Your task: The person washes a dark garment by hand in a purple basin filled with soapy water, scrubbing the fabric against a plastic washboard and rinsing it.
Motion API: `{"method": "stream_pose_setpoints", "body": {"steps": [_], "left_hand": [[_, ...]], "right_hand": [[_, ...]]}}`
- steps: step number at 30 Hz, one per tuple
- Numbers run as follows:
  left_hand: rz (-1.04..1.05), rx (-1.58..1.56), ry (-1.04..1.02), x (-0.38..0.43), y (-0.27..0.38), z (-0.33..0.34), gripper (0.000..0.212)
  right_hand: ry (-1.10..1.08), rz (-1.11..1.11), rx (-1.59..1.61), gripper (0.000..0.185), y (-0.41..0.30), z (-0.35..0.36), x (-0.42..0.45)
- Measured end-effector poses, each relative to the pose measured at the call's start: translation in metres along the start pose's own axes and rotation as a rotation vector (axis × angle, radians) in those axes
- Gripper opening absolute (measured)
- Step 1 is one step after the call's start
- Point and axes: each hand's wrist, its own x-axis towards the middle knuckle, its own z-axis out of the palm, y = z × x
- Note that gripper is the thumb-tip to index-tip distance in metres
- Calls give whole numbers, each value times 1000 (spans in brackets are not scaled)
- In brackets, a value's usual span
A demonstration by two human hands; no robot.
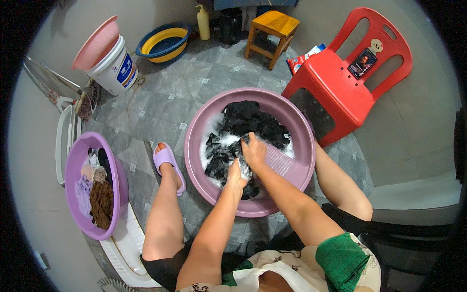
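A round mauve plastic basin point(304, 160) stands on the floor in front of me, holding suds and dark wet cloth. My left hand point(237, 174) is shut on a soapy part of the black cloth point(219, 162) near the middle of the basin. Just above and right of it, my right hand point(254, 150) grips the same cloth, the two hands close together. The basin's built-in ridged washboard point(279, 160) lies to the right of my right hand. More black cloth point(242, 116) rests in the suds at the far side.
At left, a purple tub point(122, 182) of mixed clothes stands beside a squat toilet point(127, 248). Behind are a white bucket point(113, 73) with a pink basin point(96, 43), a blue-yellow basin point(162, 56) and a wooden stool point(275, 23). A red plastic chair point(335, 80) bears a phone point(362, 64).
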Motion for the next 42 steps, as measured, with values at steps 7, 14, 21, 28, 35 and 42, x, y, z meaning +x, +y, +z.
{"method": "stream_pose_setpoints", "body": {"steps": [7, 14, 21, 28, 35, 42], "left_hand": [[6, -12, -49, -12, -2, 4, 29], [246, 16, -143, -25, -10, 35, 32], [557, 877, -84, -28, -27, 32, 34], [-261, -11, 53, -44, -14, 59, 63], [60, -308, -746, -14, -1, 31, 58], [20, 43, 43, -14, -18, 24, 36]], "right_hand": [[-86, 8, 165, 44, 15, 18, -26], [-134, 354, 569, 69, 93, -14, 31], [-471, 150, 418, 60, 84, -28, 24], [174, -265, 385, 33, 64, -42, 55], [-99, -364, 410, 35, 7, -41, -67], [148, -89, 85, 25, 18, -24, -5]]}}
